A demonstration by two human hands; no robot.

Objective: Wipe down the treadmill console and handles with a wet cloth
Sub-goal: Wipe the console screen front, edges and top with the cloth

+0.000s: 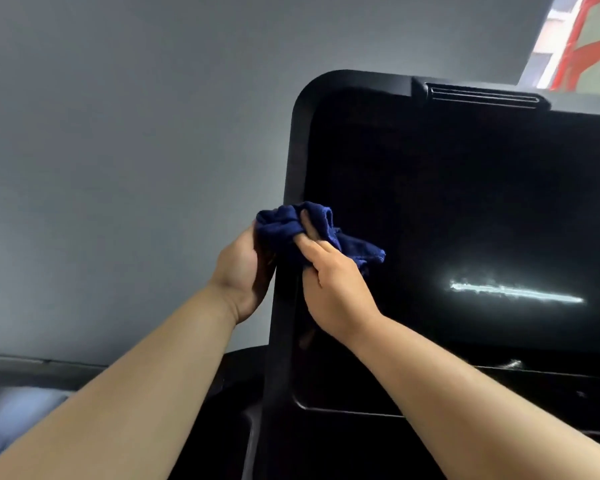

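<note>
cloth [288,225] found bunched over the left bezel [293,150] of the console [465,202], centre frame, just above both hands. right hand [338,289] is clamped on it from the screen side, fingers tucked into the folds. left hand [241,271] lies against its outer end, fingers hidden behind the bezel; grip cannot be told. bezel's long axis is near-upright, so strokes along it are judged likely. glossy screen, light streak [516,294] lower right. grey wall [118,133] behind.

The black treadmill console [293,161] stands upright, with 1 slatted vent [482,95] on its top edge. 1 bunched dark blue cloth [281,225] lies against the console's left bezel, about halfway up, spilling onto the screen [465,202].
</note>
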